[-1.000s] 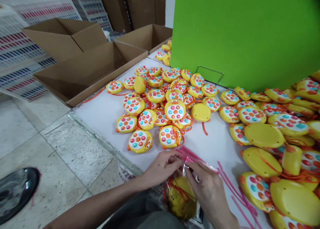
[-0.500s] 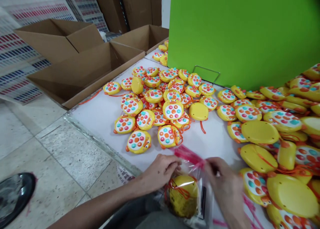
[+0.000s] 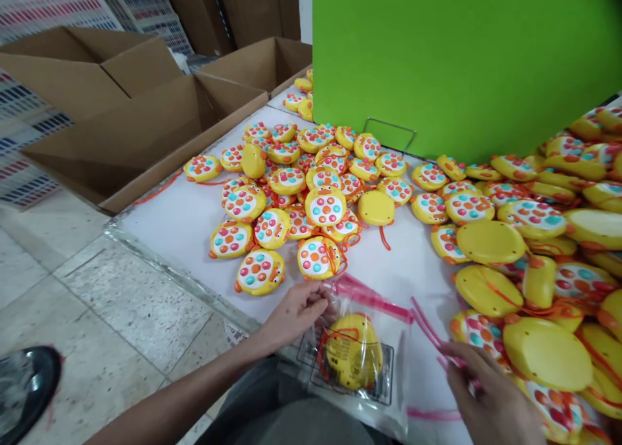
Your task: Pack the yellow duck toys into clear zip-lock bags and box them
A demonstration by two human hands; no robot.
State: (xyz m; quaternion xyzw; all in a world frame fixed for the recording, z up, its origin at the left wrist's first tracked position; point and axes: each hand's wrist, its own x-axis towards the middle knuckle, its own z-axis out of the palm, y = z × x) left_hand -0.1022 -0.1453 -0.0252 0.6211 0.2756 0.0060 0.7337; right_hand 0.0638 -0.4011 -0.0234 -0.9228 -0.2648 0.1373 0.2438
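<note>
My left hand (image 3: 299, 312) pinches the upper left corner of a clear zip bag (image 3: 396, 374) with a pink zip band along its top. Inside the bag lies a yellow duck-shaped toy (image 3: 357, 354), its plain back facing up and an orange cord across it. The bag rests at the table's near edge, above my lap. To the right of the bag, my right hand (image 3: 490, 390) has its fingers closed around a thin pink plastic strip (image 3: 427, 325). The strip's free end sticks out toward the bag's top right corner, apart from my fingers.
Many yellow toys with coloured dots (image 3: 260, 271) cover the middle of the white table (image 3: 165, 228); a larger heap (image 3: 547, 354) lies at right. A green panel (image 3: 457, 63) stands behind. Open cardboard boxes (image 3: 146, 127) line the left side. Another pink strip (image 3: 432, 414) lies near the bag.
My right hand has left the bag's top and moved right and down, with a pink strip in its fingers. The bag now lies flatter, showing the toy more fully. My left hand keeps its corner.
</note>
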